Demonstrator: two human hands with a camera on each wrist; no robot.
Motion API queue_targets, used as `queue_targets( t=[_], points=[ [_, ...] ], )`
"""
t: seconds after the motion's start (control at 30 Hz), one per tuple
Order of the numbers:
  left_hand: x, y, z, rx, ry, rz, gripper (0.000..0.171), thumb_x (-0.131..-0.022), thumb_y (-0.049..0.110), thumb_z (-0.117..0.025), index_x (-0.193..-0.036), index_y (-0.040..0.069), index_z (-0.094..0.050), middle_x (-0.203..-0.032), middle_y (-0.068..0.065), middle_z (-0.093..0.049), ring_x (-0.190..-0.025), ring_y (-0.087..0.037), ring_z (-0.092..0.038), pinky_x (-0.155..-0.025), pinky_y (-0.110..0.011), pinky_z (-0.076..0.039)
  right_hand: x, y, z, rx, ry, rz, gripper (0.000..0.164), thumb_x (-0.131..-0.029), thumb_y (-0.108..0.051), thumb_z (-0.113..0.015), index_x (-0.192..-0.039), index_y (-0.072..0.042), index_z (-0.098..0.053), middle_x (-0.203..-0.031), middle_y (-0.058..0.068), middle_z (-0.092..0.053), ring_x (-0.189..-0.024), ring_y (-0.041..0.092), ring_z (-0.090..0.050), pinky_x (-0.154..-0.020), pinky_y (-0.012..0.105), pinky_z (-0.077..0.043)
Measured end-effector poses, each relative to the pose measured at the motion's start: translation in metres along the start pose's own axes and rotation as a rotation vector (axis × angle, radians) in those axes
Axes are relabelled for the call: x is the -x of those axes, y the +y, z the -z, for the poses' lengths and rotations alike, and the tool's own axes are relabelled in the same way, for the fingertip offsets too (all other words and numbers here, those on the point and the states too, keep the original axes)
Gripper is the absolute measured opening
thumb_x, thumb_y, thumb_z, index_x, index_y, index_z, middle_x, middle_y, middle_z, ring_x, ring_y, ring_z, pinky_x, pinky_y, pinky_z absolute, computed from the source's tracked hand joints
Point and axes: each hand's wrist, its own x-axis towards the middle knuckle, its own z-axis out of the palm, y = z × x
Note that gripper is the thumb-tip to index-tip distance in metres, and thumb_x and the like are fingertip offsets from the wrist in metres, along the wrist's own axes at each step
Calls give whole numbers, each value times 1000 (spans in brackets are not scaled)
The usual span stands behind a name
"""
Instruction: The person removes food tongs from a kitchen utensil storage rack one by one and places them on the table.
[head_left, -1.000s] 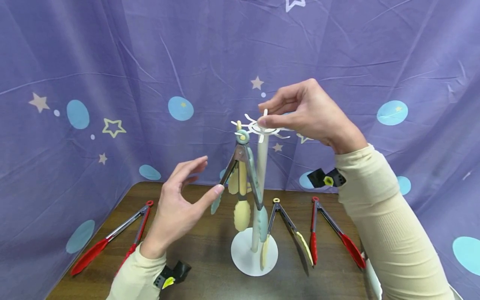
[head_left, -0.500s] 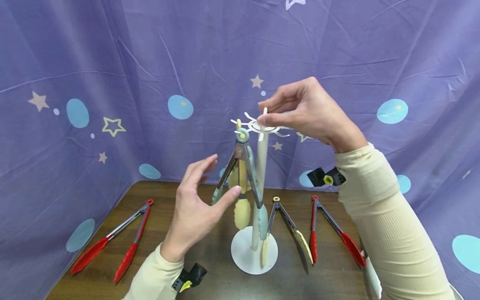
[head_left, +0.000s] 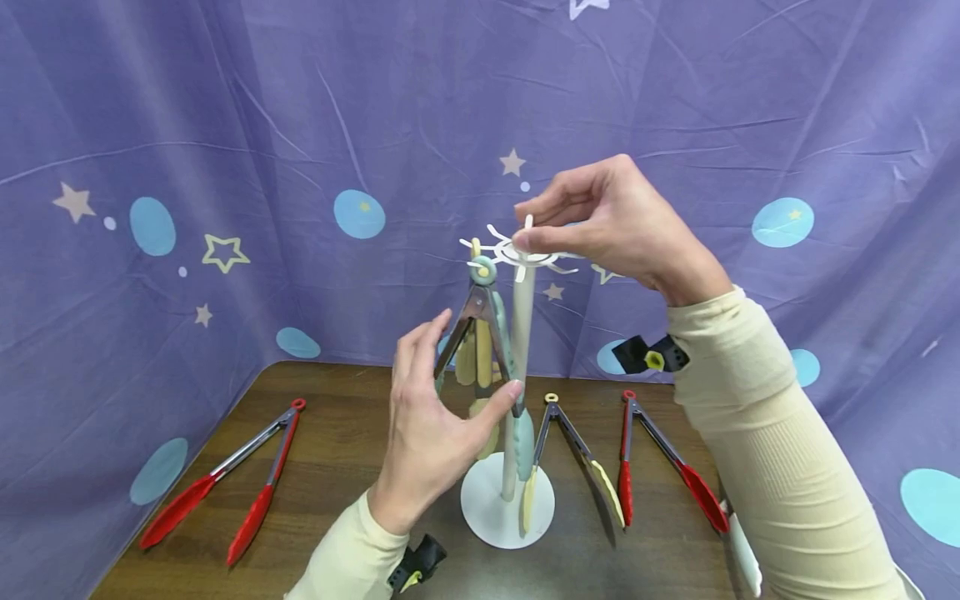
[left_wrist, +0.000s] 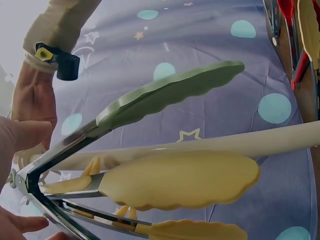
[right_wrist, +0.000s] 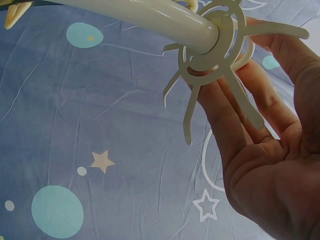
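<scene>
A white rack stand [head_left: 523, 333] rises from a round base, with hooks spreading from its top ring. Mint-green tongs [head_left: 522, 442] hang spread from a left hook by their ring. Yellow tongs [left_wrist: 180, 180] hang just behind them. My left hand [head_left: 431, 429] reaches round the green tongs, thumb at the right arm, fingers by the left one; its fingers are extended and whether they touch is unclear. Up at the ring, my right hand [head_left: 622, 229] pinches the stand's top; the right wrist view has its fingers behind the hooked ring [right_wrist: 200, 75].
On the wooden table [head_left: 360, 467], red tongs [head_left: 255, 517] lie spread at the left. Another yellow pair [head_left: 603, 492] lies right of the base, then a second red pair [head_left: 701, 500]. A white object [head_left: 745, 554] is partly hidden by the right sleeve. A purple curtain [head_left: 420, 100] hangs behind.
My left hand has moved right, from beside the green tongs to around their arms. My right hand keeps its hold on the stand's top.
</scene>
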Motion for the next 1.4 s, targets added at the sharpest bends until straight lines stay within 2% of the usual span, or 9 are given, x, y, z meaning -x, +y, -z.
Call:
queue_targets(
  t=[0.13,0.53,0.9,1.13,1.4],
  points=[
    [0,0,-1,-16,13,-2,99,-72,42,-90,-152,7,-43,-143,-14,-45,-130,-27,-44,-108,-45,-35,0,0,-1,-14,-1,-5,13,-82,-5,-85,-93,-1,-78,-95,11,-77,-86,21,-76,-79,30,-59],
    [-4,2,-5,-13,-3,19,101,-73,43,-89,-153,5,-41,-144,-14,-46,-130,-27,-45,-110,-45,-35,0,-1,-1,-16,6,-11,15,-82,-7,-85,-94,0,-78,-94,11,-77,-87,21,-76,-80,31,-59],
    [-7,-2,-9,-16,-15,39,103,-72,43,-90,-153,4,-39,-144,-14,-46,-129,-29,-46,-108,-45,-36,2,0,-2,-20,15,-17,20,-83,-7,-84,-99,1,-77,-91,12,-77,-84,22,-76,-77,31,-59],
    [-7,-4,-10,-15,-11,38,104,-71,44,-90,-153,4,-39,-143,-14,-46,-129,-26,-46,-108,-44,-37,2,-1,-2,22,33,-23,21,-82,-9,-85,-99,0,-77,-91,11,-77,-84,22,-76,-77,31,-59],
    [-8,-5,-11,-14,-13,36,103,-72,43,-89,-153,3,-39,-142,-14,-46,-128,-28,-47,-107,-44,-37,2,-3,-4,62,48,-17,20,-81,-13,-87,-97,-2,-79,-89,10,-77,-81,21,-76,-73,29,-59]
  ],
)
